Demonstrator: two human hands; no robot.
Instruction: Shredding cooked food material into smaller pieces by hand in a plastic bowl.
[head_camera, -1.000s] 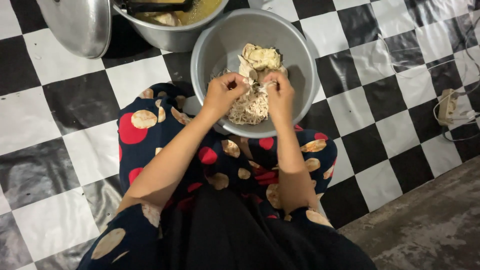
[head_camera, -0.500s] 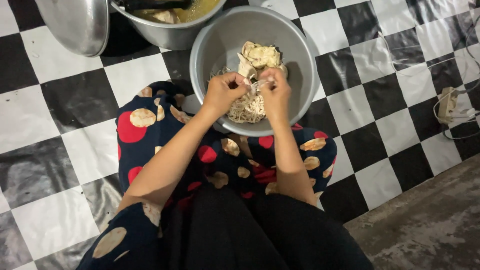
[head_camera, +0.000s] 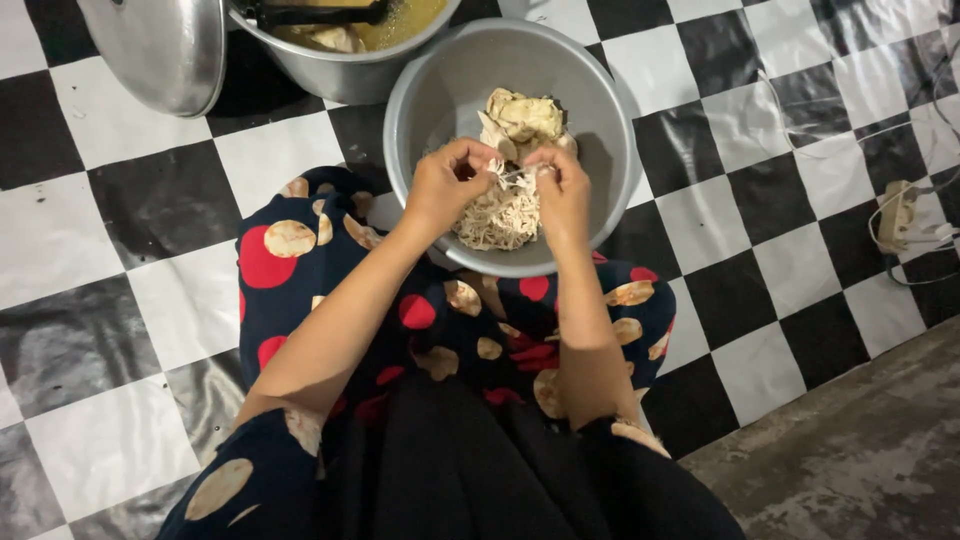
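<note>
Shredding was the step in hand: both hands worked over a grey metal bowl (head_camera: 600, 120) that rested on the checkered floor sheet (head_camera: 110, 230) in front of the person's knees. The left hand (head_camera: 447, 185) and the right hand (head_camera: 562, 190) met above the bowl's near half, and each grip was closed on the same small strip of cooked chicken (head_camera: 512, 176), fingertips pinching it from opposite sides so that the strip was stretched between them. Below the grips lay a heap of shredded meat (head_camera: 500, 218), touching the bowl's near wall; behind the grips, toward the far wall, sat the whole unshredded pieces (head_camera: 525, 115), stacked and apart from both hands. The held strip was therefore directly over the shredded heap and just in front of the whole pieces. By judgement, the next move called for the two grips to pull apart along the grain and let the fibres drop onto the heap, with both hands kept inside the rim. A pot of yellow broth (head_camera: 340, 60) stood just beyond the bowl, with a dark utensil (head_camera: 310, 14) across it and a metal lid (head_camera: 160, 50) beside it. A power strip (head_camera: 898, 215) lay well apart at the right.
</note>
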